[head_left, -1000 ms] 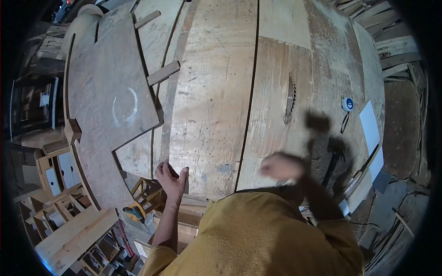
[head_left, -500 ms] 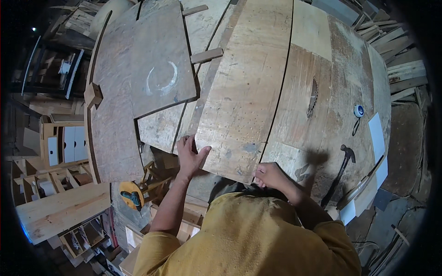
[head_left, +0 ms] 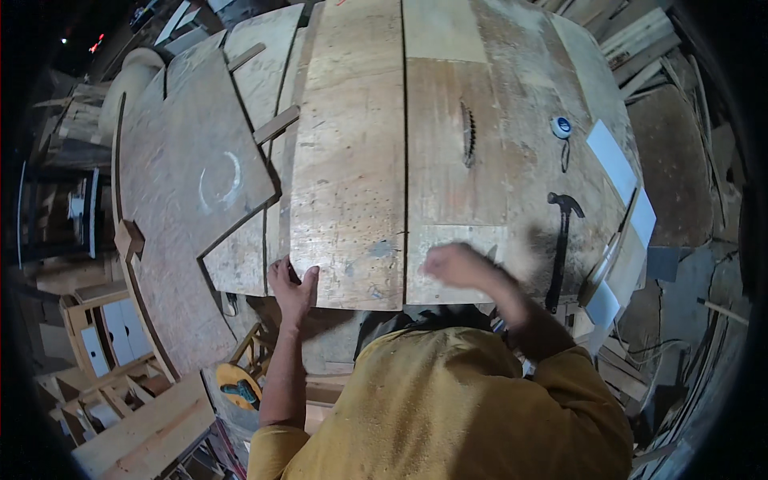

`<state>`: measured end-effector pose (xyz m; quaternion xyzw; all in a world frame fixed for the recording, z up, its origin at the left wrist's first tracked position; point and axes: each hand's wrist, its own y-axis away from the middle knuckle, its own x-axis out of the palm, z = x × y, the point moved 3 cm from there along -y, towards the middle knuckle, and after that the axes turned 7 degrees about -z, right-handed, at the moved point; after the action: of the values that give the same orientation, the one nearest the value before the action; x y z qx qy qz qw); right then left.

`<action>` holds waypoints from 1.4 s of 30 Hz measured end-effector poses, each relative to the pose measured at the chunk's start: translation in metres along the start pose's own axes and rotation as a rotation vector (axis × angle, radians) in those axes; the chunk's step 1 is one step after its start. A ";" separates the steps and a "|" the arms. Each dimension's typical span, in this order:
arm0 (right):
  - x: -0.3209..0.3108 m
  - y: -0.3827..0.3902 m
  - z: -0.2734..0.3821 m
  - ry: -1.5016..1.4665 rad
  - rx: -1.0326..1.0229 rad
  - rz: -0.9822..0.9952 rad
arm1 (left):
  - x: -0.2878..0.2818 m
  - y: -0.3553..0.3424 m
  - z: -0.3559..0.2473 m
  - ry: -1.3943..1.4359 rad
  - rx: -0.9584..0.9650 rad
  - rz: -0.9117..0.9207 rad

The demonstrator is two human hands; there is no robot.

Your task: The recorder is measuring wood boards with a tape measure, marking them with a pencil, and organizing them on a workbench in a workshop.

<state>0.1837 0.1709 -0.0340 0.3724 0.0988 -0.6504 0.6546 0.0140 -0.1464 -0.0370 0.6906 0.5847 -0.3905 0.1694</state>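
Note:
A long plywood board (head_left: pixel 348 144) with many small holes runs from the near edge to the far edge of the worktop (head_left: pixel 528 104). My left hand (head_left: pixel 294 284) rests at this board's near-left edge, thumb and fingers apart and touching it. My right hand (head_left: pixel 452 264) is motion-blurred over the panel just right of the board's seam; whether it holds anything is unclear. A black claw hammer (head_left: pixel 562 248) lies to its right. Above the hammer are a tape measure (head_left: pixel 561 128) with a loop strap and a toothed blade shape (head_left: pixel 470 134), apparently in a slot.
An L-edged plywood sheet (head_left: pixel 168 184) and short battens (head_left: pixel 276 124) cover the left. White sheets (head_left: pixel 612 160) lie along the right edge. A drill (head_left: pixel 240 390) and small cabinet (head_left: pixel 116 328) are low left; scrap wood (head_left: pixel 644 52) is piled at upper right.
My right hand dropped to the board's near edge half a second ago and has since risen from it, up and leftward. My left hand stays at the board's edge. The view has shifted.

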 end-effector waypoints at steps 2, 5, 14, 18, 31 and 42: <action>-0.069 0.002 -0.042 -0.136 0.048 -0.410 | 0.001 0.000 0.003 -0.035 -0.020 0.007; -0.202 0.002 -0.118 0.195 0.183 -0.869 | 0.005 -0.001 0.007 0.049 -0.040 0.016; -0.295 -0.049 -0.257 0.558 0.256 -0.803 | -0.008 -0.001 -0.006 -0.012 -0.052 0.001; -0.303 -0.051 -0.237 0.486 0.114 -0.737 | -0.001 0.001 -0.074 -0.023 0.035 -0.160; -0.245 -0.012 -0.023 0.215 -0.544 -0.229 | 0.197 -0.063 -0.330 1.073 -0.361 0.758; -0.323 -0.098 -0.172 0.232 -0.482 -0.479 | 0.241 -0.264 -0.255 0.192 0.395 0.529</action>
<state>0.1108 0.5404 0.0084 0.2450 0.4076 -0.6968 0.5370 -0.1449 0.2607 0.0065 0.8714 0.3117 -0.3718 0.0722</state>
